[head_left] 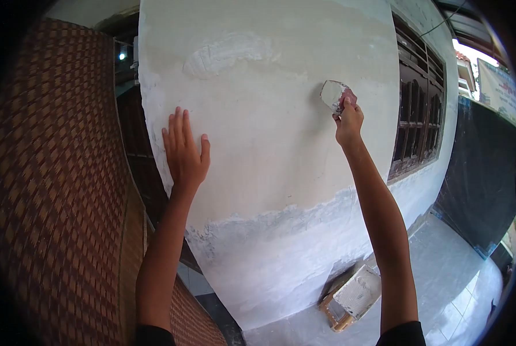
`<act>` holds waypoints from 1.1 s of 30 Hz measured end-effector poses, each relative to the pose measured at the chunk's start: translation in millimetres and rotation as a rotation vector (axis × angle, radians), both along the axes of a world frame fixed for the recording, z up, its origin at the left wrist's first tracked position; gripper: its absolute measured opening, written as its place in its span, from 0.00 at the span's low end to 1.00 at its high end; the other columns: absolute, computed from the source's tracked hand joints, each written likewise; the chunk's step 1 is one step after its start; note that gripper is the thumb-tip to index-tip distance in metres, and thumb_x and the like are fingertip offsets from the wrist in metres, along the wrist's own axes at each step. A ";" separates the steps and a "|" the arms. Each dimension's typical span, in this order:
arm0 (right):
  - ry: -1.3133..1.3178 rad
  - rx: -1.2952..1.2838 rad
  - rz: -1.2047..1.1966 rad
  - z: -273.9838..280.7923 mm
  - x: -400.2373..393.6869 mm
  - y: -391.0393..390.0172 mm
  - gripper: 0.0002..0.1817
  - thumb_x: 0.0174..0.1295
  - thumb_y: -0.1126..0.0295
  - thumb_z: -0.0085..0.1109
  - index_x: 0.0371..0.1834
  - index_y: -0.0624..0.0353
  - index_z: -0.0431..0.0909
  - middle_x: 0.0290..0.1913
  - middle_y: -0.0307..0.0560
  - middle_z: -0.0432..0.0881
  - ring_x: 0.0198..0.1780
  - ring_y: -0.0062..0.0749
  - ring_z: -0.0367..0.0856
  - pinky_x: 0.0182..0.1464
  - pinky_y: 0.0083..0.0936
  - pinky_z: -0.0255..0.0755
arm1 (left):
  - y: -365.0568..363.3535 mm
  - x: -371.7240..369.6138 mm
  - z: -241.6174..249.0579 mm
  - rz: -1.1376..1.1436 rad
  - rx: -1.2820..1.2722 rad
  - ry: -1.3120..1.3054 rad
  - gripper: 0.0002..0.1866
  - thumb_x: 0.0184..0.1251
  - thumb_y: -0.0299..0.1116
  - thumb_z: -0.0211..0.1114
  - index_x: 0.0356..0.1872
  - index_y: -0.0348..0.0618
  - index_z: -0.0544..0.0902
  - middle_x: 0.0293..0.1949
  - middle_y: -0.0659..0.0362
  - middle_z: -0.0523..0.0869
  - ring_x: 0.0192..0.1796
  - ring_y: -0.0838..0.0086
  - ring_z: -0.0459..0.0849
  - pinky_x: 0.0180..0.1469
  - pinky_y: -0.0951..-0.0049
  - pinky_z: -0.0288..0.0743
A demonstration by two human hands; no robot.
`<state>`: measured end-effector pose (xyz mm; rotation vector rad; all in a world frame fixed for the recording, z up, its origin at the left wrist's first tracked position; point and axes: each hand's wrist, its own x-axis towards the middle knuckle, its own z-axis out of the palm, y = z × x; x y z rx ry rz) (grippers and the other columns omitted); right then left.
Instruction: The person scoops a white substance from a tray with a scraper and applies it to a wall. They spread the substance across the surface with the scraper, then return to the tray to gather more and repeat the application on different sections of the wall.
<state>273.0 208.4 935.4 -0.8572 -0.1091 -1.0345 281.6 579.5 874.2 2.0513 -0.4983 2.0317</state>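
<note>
My left hand (186, 151) lies flat against the pale wall (258, 138) near its left edge, fingers stretched upward and thumb apart. Higher up and to the right, my right hand (349, 122) is closed around a reddish putty scraper (347, 99) whose broad face is coated with whitish putty. The scraper is held up close to the wall. Above and between my hands, a rough patch of white putty (229, 55) shows on the surface. Lower down, the smooth beige coat ends in a ragged line over whiter wall.
A wooden stool (336, 311) stands on the floor at the wall's foot, with a putty-smeared tray (359, 291) on it. Woven brown matting (56, 173) rises close on my left. To the right are a dark wooden window (419, 98) and a black sheet (480, 173).
</note>
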 end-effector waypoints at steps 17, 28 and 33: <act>0.011 -0.108 0.239 -91.2 -79.6 -156.7 0.14 0.71 0.64 0.57 0.52 0.59 0.71 0.47 0.41 0.77 0.48 0.29 0.78 0.52 0.35 0.75 | -205.1 -24.9 -72.8 -0.357 0.129 0.052 0.19 0.66 0.27 0.62 0.58 0.37 0.77 0.53 0.51 0.82 0.60 0.57 0.77 0.64 0.57 0.70; 0.332 0.033 0.178 -248.2 -127.6 -243.5 0.16 0.70 0.65 0.57 0.58 0.55 0.72 0.52 0.40 0.80 0.51 0.27 0.79 0.51 0.31 0.74 | -314.9 -45.4 -195.9 -0.642 0.023 0.559 0.14 0.70 0.29 0.59 0.54 0.42 0.79 0.50 0.55 0.84 0.54 0.59 0.80 0.57 0.62 0.74; 0.517 0.049 0.124 -321.2 -145.6 -260.5 0.18 0.70 0.65 0.57 0.60 0.58 0.70 0.53 0.42 0.79 0.51 0.27 0.79 0.51 0.29 0.75 | -343.1 -45.9 -258.6 -0.701 -0.001 0.731 0.14 0.70 0.30 0.59 0.54 0.42 0.79 0.49 0.54 0.85 0.54 0.60 0.81 0.55 0.63 0.76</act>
